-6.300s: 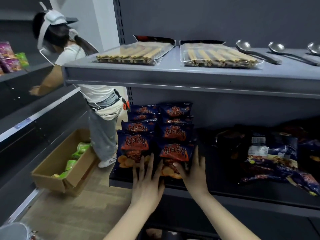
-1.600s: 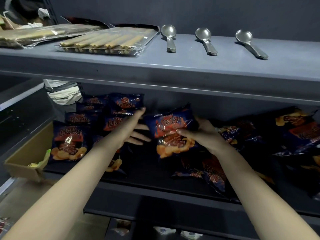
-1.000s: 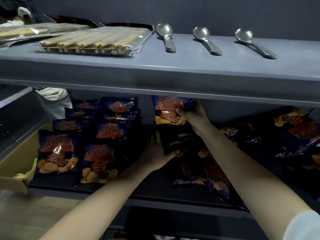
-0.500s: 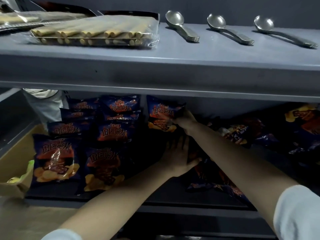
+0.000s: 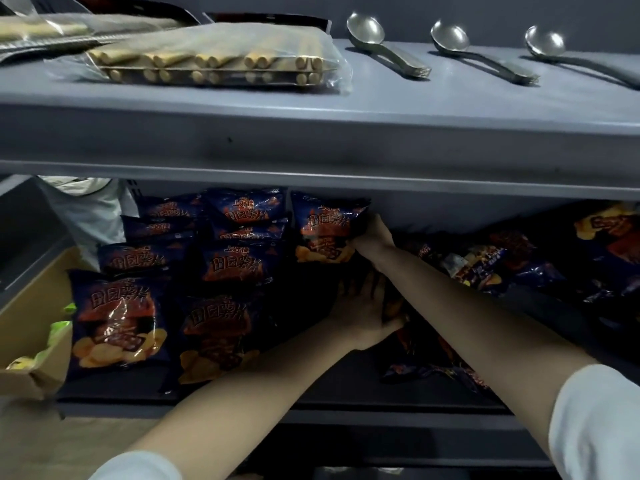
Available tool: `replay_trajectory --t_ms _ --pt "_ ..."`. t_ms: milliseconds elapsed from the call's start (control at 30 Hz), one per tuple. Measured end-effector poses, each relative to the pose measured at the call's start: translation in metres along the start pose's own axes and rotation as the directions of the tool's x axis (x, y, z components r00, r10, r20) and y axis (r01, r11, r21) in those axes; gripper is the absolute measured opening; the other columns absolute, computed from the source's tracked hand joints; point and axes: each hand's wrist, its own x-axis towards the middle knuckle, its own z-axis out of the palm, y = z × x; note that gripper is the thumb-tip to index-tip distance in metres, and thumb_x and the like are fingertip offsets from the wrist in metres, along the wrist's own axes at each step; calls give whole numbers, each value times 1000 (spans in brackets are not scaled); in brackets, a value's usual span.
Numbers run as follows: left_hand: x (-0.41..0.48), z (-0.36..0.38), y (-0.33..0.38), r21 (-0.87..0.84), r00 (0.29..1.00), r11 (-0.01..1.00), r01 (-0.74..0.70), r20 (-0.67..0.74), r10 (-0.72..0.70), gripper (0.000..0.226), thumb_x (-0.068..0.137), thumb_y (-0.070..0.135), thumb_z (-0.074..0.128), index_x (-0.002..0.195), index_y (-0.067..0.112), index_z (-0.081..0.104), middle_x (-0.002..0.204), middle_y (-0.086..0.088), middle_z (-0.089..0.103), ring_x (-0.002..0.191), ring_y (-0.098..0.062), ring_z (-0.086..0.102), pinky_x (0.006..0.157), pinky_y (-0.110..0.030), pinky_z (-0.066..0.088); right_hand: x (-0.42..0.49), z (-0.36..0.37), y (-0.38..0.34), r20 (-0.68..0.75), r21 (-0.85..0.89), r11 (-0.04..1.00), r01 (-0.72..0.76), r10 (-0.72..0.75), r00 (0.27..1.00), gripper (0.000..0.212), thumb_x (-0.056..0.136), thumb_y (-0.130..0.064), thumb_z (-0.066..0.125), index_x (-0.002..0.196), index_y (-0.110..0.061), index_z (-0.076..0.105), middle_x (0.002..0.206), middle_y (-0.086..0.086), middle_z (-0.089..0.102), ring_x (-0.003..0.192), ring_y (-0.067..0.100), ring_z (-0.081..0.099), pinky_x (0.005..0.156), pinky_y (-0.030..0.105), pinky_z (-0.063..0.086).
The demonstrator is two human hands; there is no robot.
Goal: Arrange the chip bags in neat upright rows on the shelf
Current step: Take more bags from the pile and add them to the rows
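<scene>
Grey metal shelf (image 5: 311, 140), chip bags (image 5: 225, 265) beneath

I am looking at a shop aisle, or a mock-up of one. Grey metal shelving (image 5: 311, 133) runs in tiers, stocked with many identical chip bags (image 5: 117, 317) standing in rows, sealed packs of wafer rolls (image 5: 214, 64) and ladles (image 5: 384, 46) laid out side by side. A cardboard stock box (image 5: 24, 327) sits on the floor beside the shelves.
</scene>
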Motion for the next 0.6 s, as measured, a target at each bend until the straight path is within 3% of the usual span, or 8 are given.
replay_trajectory --t_ms 167,300,333,433,600 --pt "-3 -7 -2 4 999 999 37 -31 -37 85 89 67 26 150 16 -4 158 -10 -4 143 -32 -2 115 -50 3 1 -15 -9 8 -53 997 54 -54 999 58 75 -18 71 127 -7 48 119 13 59 107 27 58 88 35 51" --pt "-10 -14 -4 46 995 997 57 -79 -53 84 89 68 22 150 17 -3 158 -10 -1 144 -32 2 115 -51 6 -3 -40 -8 -17 -17 996 84 -84 996 51 75 -19 69 123 -9 55 118 10 63 102 21 61 74 24 50" --pt "-12 -17 -4 62 993 996 57 -103 -50 83 89 68 22 150 17 -3 158 -10 0 143 -32 3 115 -50 7 -4 -48 -6 -37 19 997 80 -80 996 55 76 -16 69 127 -9 51 123 11 60 107 23 59 78 24 48" --pt "-19 -25 -2 111 984 992 54 -177 -34 83 89 68 21 150 16 0 158 -10 3 143 -32 9 114 -49 10 -9 -71 2 -88 155 985 76 -63 994 66 77 -10 73 134 -7 40 131 15 53 118 31 54 97 36 45" --pt "-28 -42 9 175 978 982 76 -204 -39 82 87 69 14 149 18 -2 158 -10 4 142 -32 14 113 -47 14 -21 -107 14 -159 139 985 98 -75 984 68 70 -14 75 129 -12 42 120 15 61 111 31 59 95 47 49"
